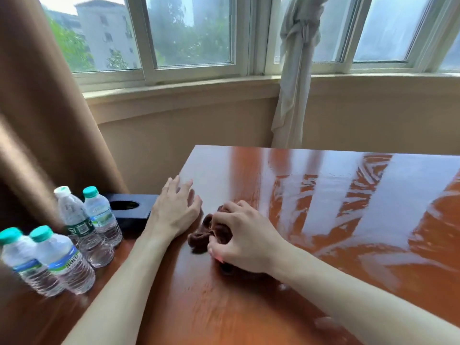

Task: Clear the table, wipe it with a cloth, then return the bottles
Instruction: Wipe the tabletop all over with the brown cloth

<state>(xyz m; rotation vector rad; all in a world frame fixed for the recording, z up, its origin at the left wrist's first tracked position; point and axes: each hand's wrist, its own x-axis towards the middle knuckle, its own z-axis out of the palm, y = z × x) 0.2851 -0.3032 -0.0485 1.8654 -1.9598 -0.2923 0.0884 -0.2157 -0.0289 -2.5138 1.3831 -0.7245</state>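
Right hand (245, 236) grips cloth (211, 232); bottles (74, 235), box (132, 210) left.

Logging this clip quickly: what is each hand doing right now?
Left hand: open, fingers spread, resting on the table, holding nothing.
Right hand: closed, gripping the bunched brown cloth on the tabletop.

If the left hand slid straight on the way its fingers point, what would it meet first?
Probably nothing on the table: the left hand points up and slightly right along the bare tabletop toward its far edge. The cloth lies to its right, the bottles to its left, out of that line.
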